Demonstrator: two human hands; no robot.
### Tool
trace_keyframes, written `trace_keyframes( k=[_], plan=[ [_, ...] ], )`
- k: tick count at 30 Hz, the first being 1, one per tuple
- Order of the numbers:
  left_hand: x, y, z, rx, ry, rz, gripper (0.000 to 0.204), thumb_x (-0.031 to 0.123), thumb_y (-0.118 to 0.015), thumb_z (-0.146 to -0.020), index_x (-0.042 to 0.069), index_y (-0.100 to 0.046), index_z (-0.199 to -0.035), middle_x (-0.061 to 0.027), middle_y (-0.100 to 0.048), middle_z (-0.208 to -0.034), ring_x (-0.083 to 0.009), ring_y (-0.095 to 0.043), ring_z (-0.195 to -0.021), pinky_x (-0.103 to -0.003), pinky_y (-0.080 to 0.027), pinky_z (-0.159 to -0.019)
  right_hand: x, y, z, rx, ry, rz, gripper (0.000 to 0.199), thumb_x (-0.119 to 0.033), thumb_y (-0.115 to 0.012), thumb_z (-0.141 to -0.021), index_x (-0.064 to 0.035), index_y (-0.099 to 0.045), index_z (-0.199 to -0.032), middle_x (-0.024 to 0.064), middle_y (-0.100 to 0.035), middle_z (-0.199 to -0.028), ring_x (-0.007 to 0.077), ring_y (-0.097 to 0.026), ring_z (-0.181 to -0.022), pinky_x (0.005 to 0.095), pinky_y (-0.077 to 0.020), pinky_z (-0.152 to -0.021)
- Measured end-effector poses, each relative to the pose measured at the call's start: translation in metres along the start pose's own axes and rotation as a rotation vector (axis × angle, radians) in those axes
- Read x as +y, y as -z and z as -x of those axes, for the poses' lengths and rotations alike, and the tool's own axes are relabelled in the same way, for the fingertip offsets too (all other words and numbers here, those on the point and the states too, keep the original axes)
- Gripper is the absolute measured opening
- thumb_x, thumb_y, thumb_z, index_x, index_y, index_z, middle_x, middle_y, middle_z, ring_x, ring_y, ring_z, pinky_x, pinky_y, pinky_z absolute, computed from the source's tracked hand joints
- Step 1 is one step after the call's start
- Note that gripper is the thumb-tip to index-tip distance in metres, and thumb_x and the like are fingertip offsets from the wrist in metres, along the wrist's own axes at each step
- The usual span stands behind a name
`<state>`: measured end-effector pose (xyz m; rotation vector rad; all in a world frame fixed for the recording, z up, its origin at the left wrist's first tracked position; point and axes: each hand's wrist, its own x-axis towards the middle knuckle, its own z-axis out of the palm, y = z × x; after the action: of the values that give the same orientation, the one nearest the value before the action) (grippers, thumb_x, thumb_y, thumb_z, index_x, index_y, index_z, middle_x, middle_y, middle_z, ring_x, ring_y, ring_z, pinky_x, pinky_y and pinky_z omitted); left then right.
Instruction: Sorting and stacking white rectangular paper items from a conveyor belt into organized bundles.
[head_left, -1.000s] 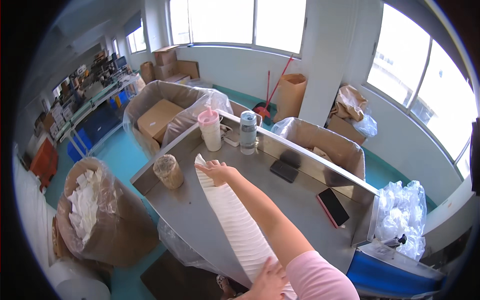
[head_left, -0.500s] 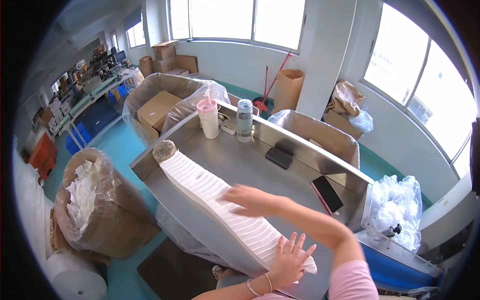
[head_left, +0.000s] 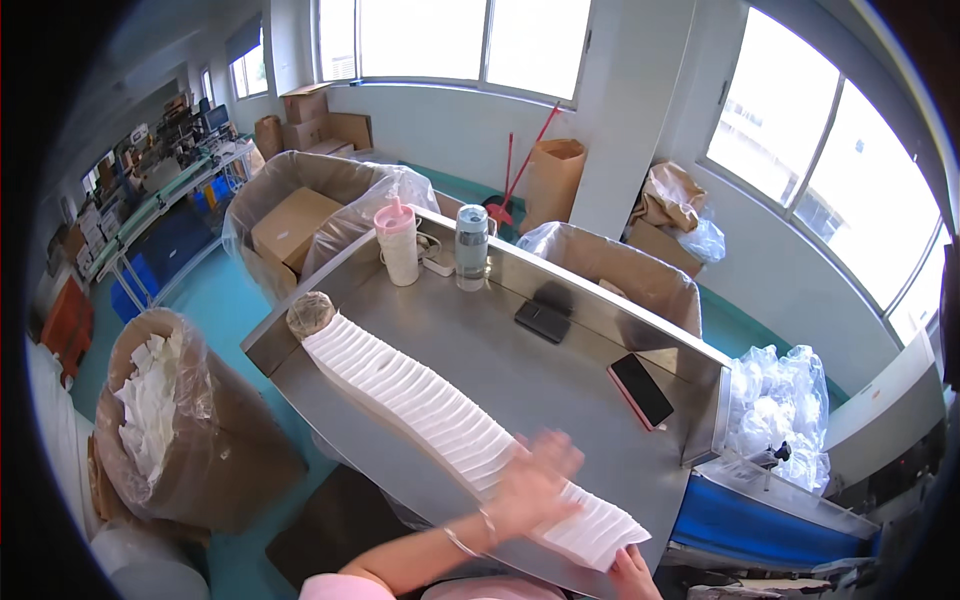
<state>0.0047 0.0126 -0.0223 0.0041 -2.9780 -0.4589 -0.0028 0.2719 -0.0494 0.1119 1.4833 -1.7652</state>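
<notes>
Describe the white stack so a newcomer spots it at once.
Start at the metal table in mid-view. Diagonally across it, from the brown cylinder at its far left to the right hand near the bottom, lies the white stack, the left hand over it. Its long, ridged body sets it apart from the upright cup and flat phone.

"What does the row of white layers (head_left: 420,403) look like?"
"Long, ridged crosswise along its top, bending slightly."
"And where does it lie?"
"On the table (head_left: 450,325), slanting from far left to near right."
</notes>
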Motion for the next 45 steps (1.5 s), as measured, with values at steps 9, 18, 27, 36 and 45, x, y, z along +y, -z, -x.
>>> trace_keyframes(
  k=[9, 18, 27, 36, 45],
  plan=[
    [-0.313, 0.111, 0.031, 0.415, 0.746, -0.715, 0.072, 0.059, -0.054, -0.077, 0.0, -0.053, -0.118, -0.0167, -0.044, -0.131, -0.0342, -0.029, -0.129, -0.056, -0.016, -0.106, -0.001, -0.03, -0.007, 0.173, 0.125, 0.181, 0.063, -0.026, -0.053, -0.089, -0.0079, -0.019, -0.14, 0.0056, -0.028, -0.138, 0.0207, -0.026, -0.127, 0.0388, -0.0247, -0.102],
    [-0.349, 0.107, 0.018, 0.168, 0.303, -0.449, 0.049, 0.046, -0.065, -0.072, -0.002, -0.064, -0.068, -0.0174, -0.057, -0.083, -0.0328, -0.053, -0.084, -0.044, -0.04, -0.08, 0.008, -0.023, -0.009, 0.315, 0.337, 0.37, 0.055, -0.015, -0.052, -0.091, 0.0024, -0.025, -0.135, 0.0112, -0.042, -0.13, 0.0191, -0.039, -0.121, 0.0321, -0.0295, -0.102],
    [-0.318, 0.083, 0.055, -0.044, 0.474, -0.23, 0.074, 0.054, -0.048, -0.084, 0.021, -0.018, -0.143, -0.0255, -0.035, -0.133, -0.0449, -0.035, -0.12, -0.051, -0.029, -0.099, -0.011, -0.018, -0.025, 0.413, 0.287, 0.233, 0.075, -0.025, -0.056, -0.09, 0.0005, -0.008, -0.142, 0.0116, -0.04, -0.13, 0.0175, -0.042, -0.118, 0.0302, -0.0336, -0.099],
    [-0.2, 0.052, 0.054, -0.131, 0.443, -0.306, 0.09, 0.062, -0.059, -0.07, 0.027, -0.018, -0.143, -0.0255, -0.025, -0.14, -0.0443, -0.026, -0.129, -0.059, -0.022, -0.102, -0.012, 0.02, -0.015, 0.51, 0.135, 0.589, 0.066, -0.024, -0.06, -0.087, 0.001, -0.025, -0.137, 0.0077, -0.051, -0.118, 0.0146, -0.048, -0.11, 0.0284, -0.0382, -0.094],
    [-0.234, 0.057, 0.076, -0.094, 0.619, -0.253, 0.085, 0.048, -0.066, -0.071, 0.033, -0.02, -0.141, -0.0208, -0.025, -0.142, -0.0427, -0.025, -0.13, -0.059, -0.023, -0.102, -0.013, 0.018, -0.001, 0.212, 0.195, 0.083, 0.042, -0.022, -0.057, -0.09, -0.0027, -0.044, -0.125, 0.003, -0.055, -0.11, 0.01, -0.051, -0.102, 0.0286, -0.0421, -0.089]
  ],
)
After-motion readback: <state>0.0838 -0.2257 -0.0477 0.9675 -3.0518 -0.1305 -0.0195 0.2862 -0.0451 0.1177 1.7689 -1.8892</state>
